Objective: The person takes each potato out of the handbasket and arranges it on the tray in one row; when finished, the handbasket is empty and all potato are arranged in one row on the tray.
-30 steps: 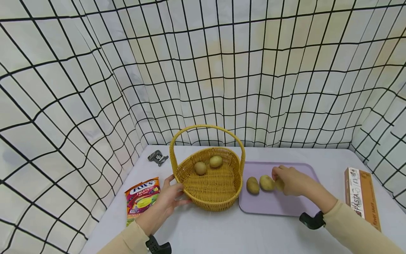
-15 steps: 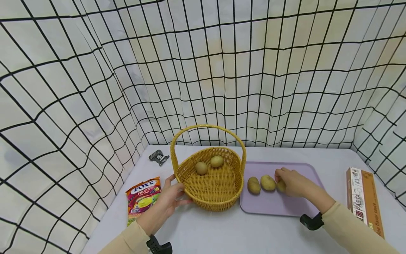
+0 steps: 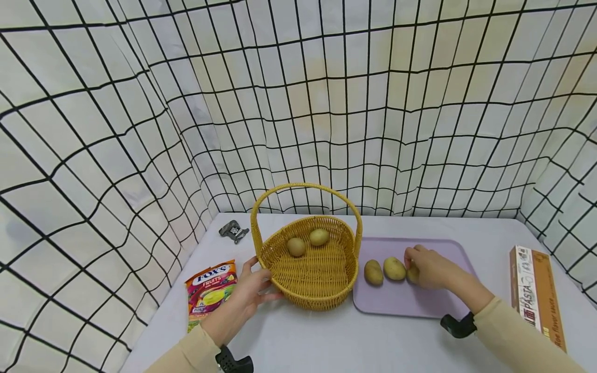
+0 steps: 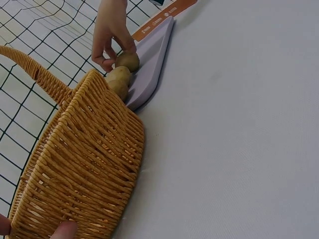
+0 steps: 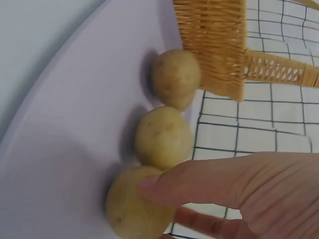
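On the flat lilac tray (image 3: 420, 306), seen from the head, the right hand (image 3: 432, 268) is pinching a rounded potato (image 3: 412, 274) beside two others (image 3: 394, 269); the left hand (image 3: 249, 291) is gripping the woven basket (image 3: 322, 299). From the left wrist, fingertips (image 4: 65, 231) are touching its ribbed weave. From the right wrist, a thumb (image 5: 172, 186) is pressing the potato's smooth skin.

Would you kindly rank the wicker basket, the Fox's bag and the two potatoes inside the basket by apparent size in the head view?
1. Wicker basket
2. Fox's bag, partly hidden
3. Left potato and right potato inside the basket: too alike to rank
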Demonstrator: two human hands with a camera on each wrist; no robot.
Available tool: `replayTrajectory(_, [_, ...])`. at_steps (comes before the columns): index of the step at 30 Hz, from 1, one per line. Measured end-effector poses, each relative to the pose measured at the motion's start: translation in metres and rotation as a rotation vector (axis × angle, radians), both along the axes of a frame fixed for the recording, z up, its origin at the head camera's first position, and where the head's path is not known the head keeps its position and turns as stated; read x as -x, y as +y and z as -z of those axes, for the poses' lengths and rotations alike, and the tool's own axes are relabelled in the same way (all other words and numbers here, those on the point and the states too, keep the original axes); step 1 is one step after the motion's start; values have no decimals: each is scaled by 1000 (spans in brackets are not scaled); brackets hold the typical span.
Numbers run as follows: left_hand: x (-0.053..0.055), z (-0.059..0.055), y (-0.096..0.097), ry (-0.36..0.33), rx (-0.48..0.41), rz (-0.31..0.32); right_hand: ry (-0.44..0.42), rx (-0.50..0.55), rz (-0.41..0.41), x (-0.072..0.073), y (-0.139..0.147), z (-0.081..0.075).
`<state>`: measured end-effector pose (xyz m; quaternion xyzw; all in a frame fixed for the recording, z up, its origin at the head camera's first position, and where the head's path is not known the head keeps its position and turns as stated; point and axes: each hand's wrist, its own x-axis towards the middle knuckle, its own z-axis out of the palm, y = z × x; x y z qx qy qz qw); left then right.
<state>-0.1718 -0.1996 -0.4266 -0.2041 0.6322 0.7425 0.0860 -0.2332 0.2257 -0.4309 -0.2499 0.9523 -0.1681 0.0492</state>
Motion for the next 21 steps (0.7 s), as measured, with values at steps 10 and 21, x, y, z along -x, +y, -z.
replayTrajectory(10, [-1, -1, 1, -6, 3, -3, -43, -17, 31, -14, -17, -32])
replayTrajectory(21, [-1, 0, 0, -9, 10, -6, -12, -22, -49, -43, -44, -80])
